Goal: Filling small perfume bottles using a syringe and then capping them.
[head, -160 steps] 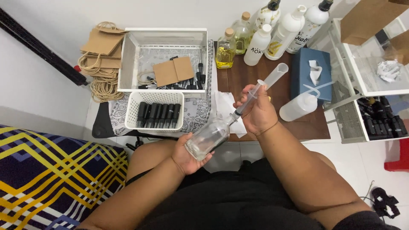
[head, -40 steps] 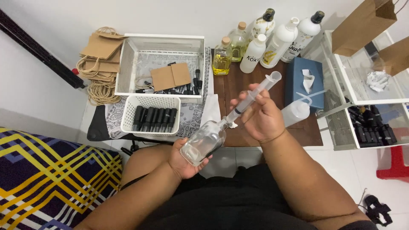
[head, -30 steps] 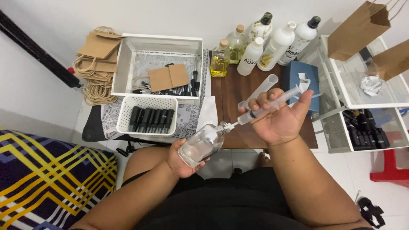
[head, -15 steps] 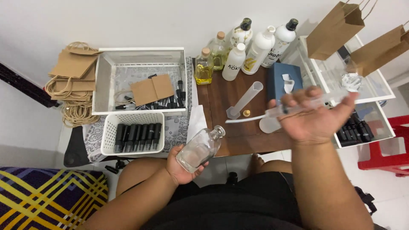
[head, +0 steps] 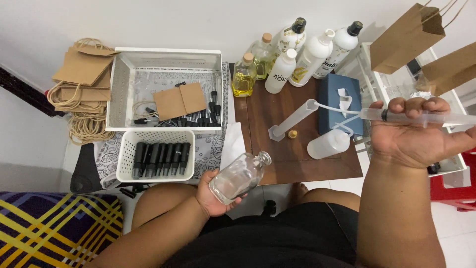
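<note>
The right hand (head: 416, 141) grips a syringe (head: 411, 117) lying level, tip toward the table's far edge — plunger end cut off — while the left hand (head: 210, 196) cradles a tilted glass bottle (head: 238, 177).

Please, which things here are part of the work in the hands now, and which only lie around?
In hand:
glass bottle, in left hand
syringe, in right hand

Lying about:
measuring cylinder
tissue box
paper bags
basket of black caps
</note>
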